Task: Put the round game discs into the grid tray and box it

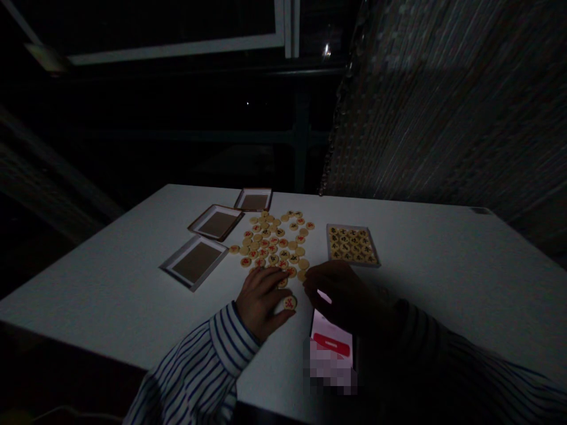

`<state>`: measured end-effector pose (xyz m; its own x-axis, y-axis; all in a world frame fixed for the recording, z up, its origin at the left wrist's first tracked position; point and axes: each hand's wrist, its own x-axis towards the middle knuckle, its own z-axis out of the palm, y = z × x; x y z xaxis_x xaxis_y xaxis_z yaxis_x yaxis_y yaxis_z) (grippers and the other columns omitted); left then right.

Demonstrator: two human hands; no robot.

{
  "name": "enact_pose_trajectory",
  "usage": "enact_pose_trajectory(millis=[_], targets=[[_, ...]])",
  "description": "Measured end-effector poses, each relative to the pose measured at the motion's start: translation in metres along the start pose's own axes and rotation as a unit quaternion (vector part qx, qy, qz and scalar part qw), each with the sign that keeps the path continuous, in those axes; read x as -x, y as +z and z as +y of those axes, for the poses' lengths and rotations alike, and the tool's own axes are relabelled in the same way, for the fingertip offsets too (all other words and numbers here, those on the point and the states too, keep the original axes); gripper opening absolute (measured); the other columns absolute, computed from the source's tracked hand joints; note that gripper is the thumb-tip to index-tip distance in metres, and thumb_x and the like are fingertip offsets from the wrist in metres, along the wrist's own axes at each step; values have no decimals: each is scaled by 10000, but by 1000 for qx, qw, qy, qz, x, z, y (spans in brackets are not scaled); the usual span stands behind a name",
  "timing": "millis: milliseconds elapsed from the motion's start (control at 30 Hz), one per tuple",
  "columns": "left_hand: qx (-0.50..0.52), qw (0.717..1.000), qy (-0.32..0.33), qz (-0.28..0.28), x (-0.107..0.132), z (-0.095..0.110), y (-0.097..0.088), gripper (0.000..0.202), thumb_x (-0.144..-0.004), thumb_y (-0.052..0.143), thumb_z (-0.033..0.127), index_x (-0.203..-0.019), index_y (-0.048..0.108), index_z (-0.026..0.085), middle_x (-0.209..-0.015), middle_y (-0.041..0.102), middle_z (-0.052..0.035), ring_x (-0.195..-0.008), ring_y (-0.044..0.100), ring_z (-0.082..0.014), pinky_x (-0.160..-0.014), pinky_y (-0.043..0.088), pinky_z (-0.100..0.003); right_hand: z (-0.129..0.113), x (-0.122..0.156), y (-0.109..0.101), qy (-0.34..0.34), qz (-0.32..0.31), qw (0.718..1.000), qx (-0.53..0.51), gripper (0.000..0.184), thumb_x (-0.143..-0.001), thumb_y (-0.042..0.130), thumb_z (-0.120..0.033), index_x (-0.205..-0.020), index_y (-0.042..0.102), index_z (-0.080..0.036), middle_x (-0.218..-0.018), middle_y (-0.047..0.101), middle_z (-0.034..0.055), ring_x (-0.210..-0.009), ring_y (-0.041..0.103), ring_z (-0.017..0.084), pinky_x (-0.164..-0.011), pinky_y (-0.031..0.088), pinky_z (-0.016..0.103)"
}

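Observation:
Many round wooden Chinese chess pieces (273, 248) lie loose on the white table, some with red or black characters up and some blank side up. My left hand (266, 298) rests at the near edge of this spread, its fingers apart. Between its thumb and forefinger lies a red-marked piece (289, 303) on the table. In shadow, my right hand (345, 289) has curled fingers, with the tips against or right beside a blank piece (302, 275); their grip is hidden. Past it, a square box tray (377, 264) holds rows of black-marked pieces.
Three shallow trays or lids stand at the left: a near one (165, 267), a middle one (190, 226) and a far one (236, 200). A lit phone (331, 330) lies under my right hand. The white table (110, 283) is dimly lit; a bead curtain (425, 106) hangs behind.

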<state>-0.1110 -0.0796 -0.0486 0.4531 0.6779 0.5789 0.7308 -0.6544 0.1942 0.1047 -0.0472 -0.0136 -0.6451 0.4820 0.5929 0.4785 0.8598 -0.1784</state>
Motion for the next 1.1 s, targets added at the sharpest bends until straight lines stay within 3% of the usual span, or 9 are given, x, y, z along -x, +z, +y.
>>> enact_pose_trajectory(millis=[167,333,633,900,1100], targets=[[-11,1000,-2,22,-4,-2,-4,262,-746,593,340,-978,610,219,-1115,612,-77,-1074,514,-248,-931,373,-489,-1,-1,-1,16,18,1000,-2,102,-825,482,-183,-862,576,-171,-844,631,76,-813,561,172,-737,417,338],[-6,999,-11,33,-10,0,-9,279,-750,595,308,-1009,593,202,-1083,628,-76,-1040,531,-229,-915,389,-450,2,-5,-4,33,-8,999,2,113,-826,472,-178,-825,584,-169,-822,641,67,-798,570,166,-740,396,325],[-10,998,-55,20,-38,11,-22,227,-777,555,306,-974,612,207,-1016,651,-58,-974,565,-209,-931,347,-442,26,-11,-26,80,10,997,-1,155,-835,471,-224,-832,617,-173,-882,664,62,-838,586,174,-766,408,342],[16,997,-69,34,-73,22,-15,230,-763,569,291,-962,609,183,-965,655,-59,-940,562,-207,-900,385,-411,39,-9,-56,141,40,989,-7,151,-813,489,-211,-815,632,-163,-845,668,70,-818,598,187,-755,457,342],[25,996,-72,36,-103,31,-7,228,-778,561,286,-967,607,167,-966,653,-60,-930,551,-210,-883,397,-401,51,-3,-65,241,70,966,-53,187,-821,493,-273,-843,636,-155,-880,657,72,-829,601,181,-760,471,322]])
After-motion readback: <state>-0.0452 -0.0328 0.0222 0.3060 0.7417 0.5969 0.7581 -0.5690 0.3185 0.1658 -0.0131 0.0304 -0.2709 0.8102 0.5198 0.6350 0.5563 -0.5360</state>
